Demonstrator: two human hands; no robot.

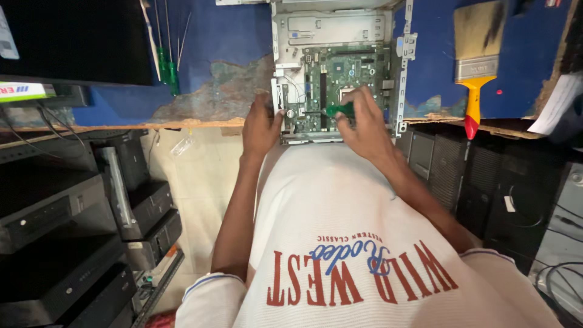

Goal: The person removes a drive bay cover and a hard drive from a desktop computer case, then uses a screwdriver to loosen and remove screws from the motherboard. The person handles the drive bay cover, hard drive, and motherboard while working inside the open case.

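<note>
Green circuit board is sitting inside the open grey metal computer case, which is lying flat at the near edge of the worn blue workbench top, right in front of the person's torso. Side panel is off, so the board is facing up and reachable from above.

Right hand is clenching around a green-handled screwdriver, fingers curled tight on the handle, tip seemingly pointing down into the lower middle of the board (the tip itself is hidden under the fingers, so I cannot tell which screw or part it is meeting). The grip looks like one for pressing and turning.

Left hand is resting against the left edge of the case, fingers partly curled, thumb touching the metal frame near the board's corner. It is holding nothing loose; it looks like it is bracing the case so it does not slide on the bench.

Further out: a wide paintbrush with yellow-and-red handle is lying on the bench to the right of the case, well apart from both hands. Two thin green-handled screwdrivers are lying to the left, near a dark monitor. Black desktop units are sitting stacked on shelving below left, and more dark tower cases are standing under the bench at right.
</note>
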